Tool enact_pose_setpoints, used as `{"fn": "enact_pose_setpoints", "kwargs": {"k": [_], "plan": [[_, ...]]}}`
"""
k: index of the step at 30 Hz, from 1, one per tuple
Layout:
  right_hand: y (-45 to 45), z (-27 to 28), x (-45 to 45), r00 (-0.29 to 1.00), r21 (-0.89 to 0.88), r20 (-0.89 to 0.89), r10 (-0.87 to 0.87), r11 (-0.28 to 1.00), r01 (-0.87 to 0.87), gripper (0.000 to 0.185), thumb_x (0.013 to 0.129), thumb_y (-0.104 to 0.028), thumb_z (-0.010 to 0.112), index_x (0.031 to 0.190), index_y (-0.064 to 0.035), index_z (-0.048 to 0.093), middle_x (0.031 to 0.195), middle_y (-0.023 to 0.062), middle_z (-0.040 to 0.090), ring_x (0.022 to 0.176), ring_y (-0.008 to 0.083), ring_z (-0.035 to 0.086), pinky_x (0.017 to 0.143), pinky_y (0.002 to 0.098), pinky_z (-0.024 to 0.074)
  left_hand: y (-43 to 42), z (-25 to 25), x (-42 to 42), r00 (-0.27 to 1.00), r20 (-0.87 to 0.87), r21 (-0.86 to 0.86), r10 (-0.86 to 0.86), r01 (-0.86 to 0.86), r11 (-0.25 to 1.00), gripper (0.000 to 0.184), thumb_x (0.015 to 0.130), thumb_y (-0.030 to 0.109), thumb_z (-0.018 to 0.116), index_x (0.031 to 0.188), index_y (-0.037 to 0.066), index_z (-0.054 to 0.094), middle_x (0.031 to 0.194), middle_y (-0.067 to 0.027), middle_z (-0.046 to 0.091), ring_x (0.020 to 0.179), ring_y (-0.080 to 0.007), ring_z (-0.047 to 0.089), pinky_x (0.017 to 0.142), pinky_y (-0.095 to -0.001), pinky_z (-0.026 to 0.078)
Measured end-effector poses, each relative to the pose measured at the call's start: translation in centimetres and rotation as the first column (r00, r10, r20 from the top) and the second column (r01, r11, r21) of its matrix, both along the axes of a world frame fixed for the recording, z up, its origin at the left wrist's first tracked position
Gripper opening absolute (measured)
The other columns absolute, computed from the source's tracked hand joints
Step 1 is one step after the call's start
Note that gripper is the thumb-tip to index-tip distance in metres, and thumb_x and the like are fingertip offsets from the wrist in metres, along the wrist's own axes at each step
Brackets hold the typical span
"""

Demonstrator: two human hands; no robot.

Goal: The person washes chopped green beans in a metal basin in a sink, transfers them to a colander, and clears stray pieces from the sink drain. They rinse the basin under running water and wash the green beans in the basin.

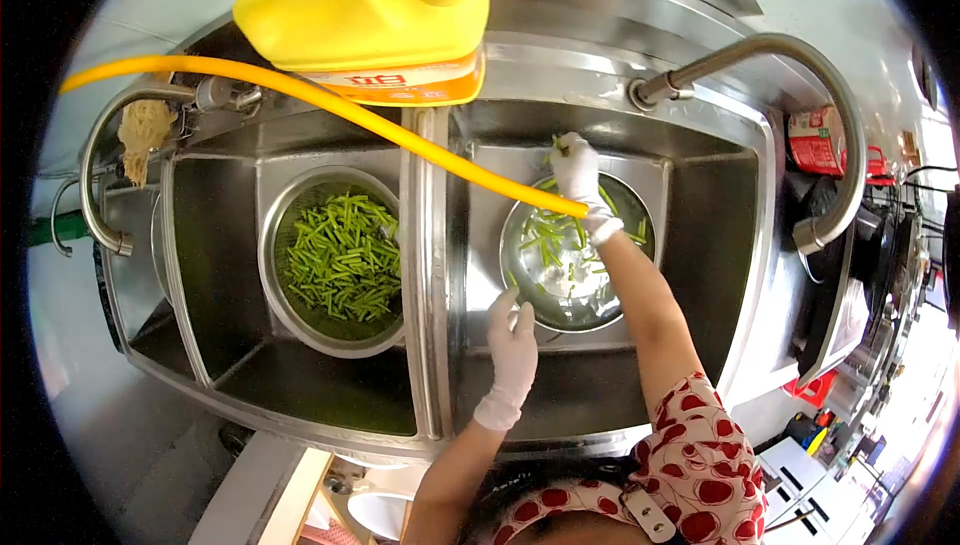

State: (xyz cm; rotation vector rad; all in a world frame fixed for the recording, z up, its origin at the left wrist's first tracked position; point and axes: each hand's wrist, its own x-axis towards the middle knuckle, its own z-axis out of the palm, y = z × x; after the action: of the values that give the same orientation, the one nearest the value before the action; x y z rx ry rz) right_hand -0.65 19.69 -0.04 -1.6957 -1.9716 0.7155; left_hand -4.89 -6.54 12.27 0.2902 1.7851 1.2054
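Left sink [300, 400]: a round silvery metal basin [340, 348] holds heaped, short, bright-green bean pieces [342, 255].
White-gloved left hand [510, 355]: fingers spread, just beside a round metal bowl [580, 328] of water.
Right sink [695, 295]: cradles that bowl, scattered green bean lengths [545, 245] inside.
White-gloved right hand [577, 170]: over the far rim, fingers curled, green at the tips; whether they pinch it, one cannot tell.

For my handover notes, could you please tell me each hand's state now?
Left hand: open, near the bowl's rim.
Right hand: closed, apparently holding a green piece.
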Motion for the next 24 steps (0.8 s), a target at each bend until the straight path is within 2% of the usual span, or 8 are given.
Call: {"fn": "enact_pose_setpoints", "kwargs": {"k": [6, 8, 9, 11, 13, 16, 20, 24], "plan": [[-3.9, 5.4, 8.6, 0.947, -0.230, 0.037, 0.319, 0.925, -0.302, 0.031, 0.077, -0.025, 0.065, 0.102, -0.0062, 0.063, 0.089, 0.0201, 0.065, 0.083, 0.0334, 0.064, 0.074, 0.0393, 0.0508, -0.9, -3.7, -0.3, 0.991, 0.032, -0.141, 0.134, -0.128, 0.982, 0.028, 0.091, 0.011, 0.048, 0.111, -0.007, 0.056, 0.111, -0.0160, 0.060, 0.105, -0.0213, 0.054, 0.093, -0.0325, 0.039], [-5.8, 8.5, 10.9, 0.986, -0.330, -0.098, 0.132, 0.931, -0.157, 0.028, 0.078, -0.026, 0.064, 0.097, -0.0062, 0.063, 0.088, 0.0176, 0.066, 0.081, 0.0330, 0.064, 0.072, 0.0388, 0.0506, -2.6, -7.0, -1.9, 0.953, -0.106, -0.177, -0.285, 0.264, 0.948, 0.020, 0.083, 0.004, 0.044, 0.072, -0.001, 0.061, 0.075, -0.0162, 0.064, 0.079, -0.0219, 0.063, 0.071, -0.0322, 0.047], [-6.8, 8.4, 12.5, 0.994, -0.231, -0.052, 0.095, 0.967, -0.104, 0.023, 0.079, -0.026, 0.063, 0.090, -0.0057, 0.063, 0.080, 0.0171, 0.065, 0.074, 0.0324, 0.064, 0.067, 0.0380, 0.0503, -2.9, -7.5, -2.2, 0.895, -0.053, -0.288, -0.443, 0.411, 0.865, 0.019, 0.084, 0.008, 0.045, 0.079, -0.001, 0.062, 0.076, -0.0122, 0.063, 0.076, -0.0240, 0.061, 0.072, -0.0349, 0.047], [-10.4, 9.5, 15.5, 0.996, -0.158, -0.002, -0.089, 0.984, 0.087, 0.023, 0.081, -0.028, 0.062, 0.082, -0.0054, 0.063, 0.070, 0.0181, 0.062, 0.066, 0.0327, 0.063, 0.061, 0.0384, 0.0493, -3.6, -7.6, -1.4, 0.592, -0.061, -0.426, -0.804, 0.713, 0.557, 0.021, 0.084, 0.012, 0.045, 0.087, 0.001, 0.063, 0.077, -0.0103, 0.064, 0.074, -0.0283, 0.061, 0.071, -0.0392, 0.048], [-14.6, 7.8, 19.1, 0.965, -0.279, 0.018, -0.263, 0.925, 0.257, 0.023, 0.082, -0.026, 0.061, 0.083, -0.0031, 0.063, 0.066, 0.0178, 0.062, 0.064, 0.0309, 0.063, 0.060, 0.0377, 0.0491, -3.4, -7.5, -0.5, -0.002, -0.187, -0.548, -0.982, 0.831, 0.102, 0.021, 0.083, 0.011, 0.046, 0.087, 0.002, 0.064, 0.079, -0.0148, 0.064, 0.076, -0.0326, 0.063, 0.071, -0.0425, 0.049], [-23.5, -1.6, 26.1, 0.917, -0.684, 0.274, -0.290, 0.611, 0.398, 0.021, 0.083, -0.021, 0.058, 0.086, -0.0001, 0.062, 0.073, 0.0197, 0.064, 0.071, 0.0341, 0.064, 0.064, 0.0399, 0.0511, -4.5, -9.8, 2.2, -0.223, -0.350, -0.564, -0.910, 0.825, 0.015, 0.029, 0.085, 0.011, 0.046, 0.110, 0.003, 0.059, 0.088, -0.0182, 0.064, 0.081, -0.0331, 0.063, 0.071, -0.0449, 0.050], [-25.8, -0.1, 24.0, 0.926, -0.387, 0.142, 0.350, 0.881, -0.273, 0.015, 0.079, -0.013, 0.056, 0.085, -0.0014, 0.064, 0.083, 0.0242, 0.062, 0.085, 0.0409, 0.060, 0.072, 0.0449, 0.0507, -4.8, -14.0, 6.1, -0.368, -0.424, -0.674, -0.827, 0.739, 0.017, 0.026, 0.081, 0.009, 0.052, 0.105, -0.001, 0.054, 0.080, -0.0154, 0.062, 0.069, -0.0247, 0.065, 0.056, -0.0380, 0.053], [-25.6, -4.6, 22.1, 0.556, -0.587, 0.326, 0.765, 0.625, -0.516, 0.024, 0.076, -0.008, 0.053, 0.097, -0.0027, 0.062, 0.088, 0.0180, 0.064, 0.075, 0.0342, 0.064, 0.063, 0.0442, 0.0521, -6.3, -19.6, 8.5, -0.851, -0.457, -0.882, -0.258, 0.470, 0.011, 0.031, 0.082, 0.014, 0.050, 0.108, 0.001, 0.062, 0.104, -0.0154, 0.062, 0.099, -0.0280, 0.058, 0.089, -0.0417, 0.043]]}}
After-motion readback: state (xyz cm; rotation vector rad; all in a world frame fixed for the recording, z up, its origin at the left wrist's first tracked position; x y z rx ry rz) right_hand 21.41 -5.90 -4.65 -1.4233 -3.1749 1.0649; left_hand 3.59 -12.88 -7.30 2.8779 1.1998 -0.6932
